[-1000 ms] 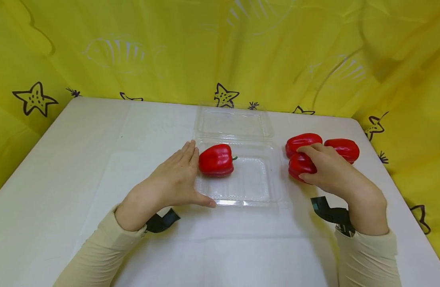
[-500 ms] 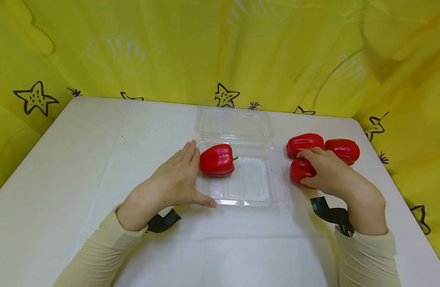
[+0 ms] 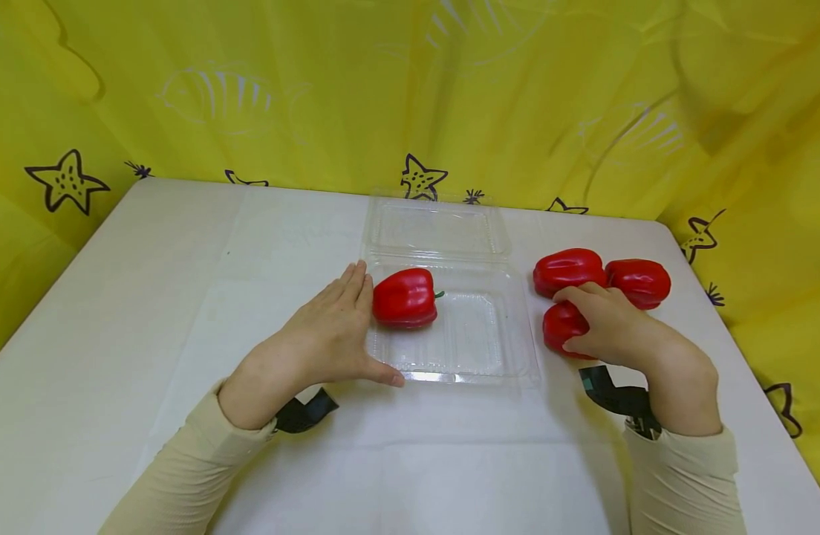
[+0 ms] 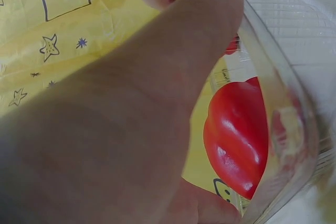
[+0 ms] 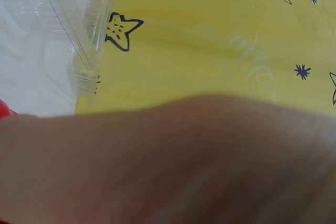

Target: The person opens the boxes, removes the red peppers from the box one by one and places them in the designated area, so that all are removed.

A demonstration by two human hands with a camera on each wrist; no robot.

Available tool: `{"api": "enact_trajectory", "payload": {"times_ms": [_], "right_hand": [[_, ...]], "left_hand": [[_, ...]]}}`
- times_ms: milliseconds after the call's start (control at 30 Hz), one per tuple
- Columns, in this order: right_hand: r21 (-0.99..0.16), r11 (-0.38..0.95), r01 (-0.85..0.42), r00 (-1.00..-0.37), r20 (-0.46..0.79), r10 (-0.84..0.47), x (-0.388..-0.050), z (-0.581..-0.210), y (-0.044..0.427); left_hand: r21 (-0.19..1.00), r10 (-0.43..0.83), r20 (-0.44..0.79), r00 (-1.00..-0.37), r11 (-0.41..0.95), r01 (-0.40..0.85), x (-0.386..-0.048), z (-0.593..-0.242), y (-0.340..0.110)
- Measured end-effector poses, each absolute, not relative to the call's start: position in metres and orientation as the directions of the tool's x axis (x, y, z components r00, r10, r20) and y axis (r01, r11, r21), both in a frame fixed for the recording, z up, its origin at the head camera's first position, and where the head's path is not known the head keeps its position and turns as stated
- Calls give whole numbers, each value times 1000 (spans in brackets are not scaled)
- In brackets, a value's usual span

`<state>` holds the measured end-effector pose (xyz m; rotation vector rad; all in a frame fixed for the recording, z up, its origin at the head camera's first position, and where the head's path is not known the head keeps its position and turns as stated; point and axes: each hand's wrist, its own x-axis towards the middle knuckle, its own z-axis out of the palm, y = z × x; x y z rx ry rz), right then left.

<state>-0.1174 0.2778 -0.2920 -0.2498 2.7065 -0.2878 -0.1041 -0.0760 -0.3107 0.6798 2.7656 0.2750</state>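
Observation:
A clear plastic clamshell box (image 3: pixel 463 364) lies with its lid folded back on the white table. Inside its left half rests a red bell pepper (image 3: pixel 405 299) with a green stem pointing right. My left hand (image 3: pixel 326 334) lies along the box's left side, fingers straight and thumb stretched along the front edge. To the right of the box, my right hand (image 3: pixel 613 323) grips another red bell pepper (image 3: pixel 562 328) between thumb and fingers. In the right wrist view the hand's own back and wrist (image 5: pixel 173 161) hide most of that pepper.
Two more red bell peppers, one (image 3: pixel 569 270) behind the right hand and one (image 3: pixel 640 282) farther right, lie on the table. The open lid (image 3: pixel 440 227) reaches toward the yellow curtain (image 3: pixel 356 96) at the back.
The right hand's pepper has shifted slightly toward me and to the right, opening a gap from the pepper behind it. My left hand and the box stay practically still.

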Motion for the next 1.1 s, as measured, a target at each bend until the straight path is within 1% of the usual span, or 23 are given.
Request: {"api": "enact_trajectory", "payload": {"times_ms": [233,433,633,867,1100], "right_hand": [[-233,963,-136,-906,-365,-217,-116,-290,278],[-216,967,-137,-900,-381,-212,-116,-289,278],[-206,966,-156,-909,-353,-222,-116,-291,276],[-205,969,-135,-917,-345,-201,-115,-290,275],[-199,969,-149,-926,-316,-208,-115,-288,273]], "left_hand": [[248,473,-227,-852,874,419,-105,-311,-77],[253,474,-217,-853,871,420,-104,-311,-77],[269,467,-226,-855,873,406,-103,-310,-77],[270,461,-228,-858,876,400,-103,-310,-76],[272,456,-224,-861,878,394,-102,-309,-76]]}}
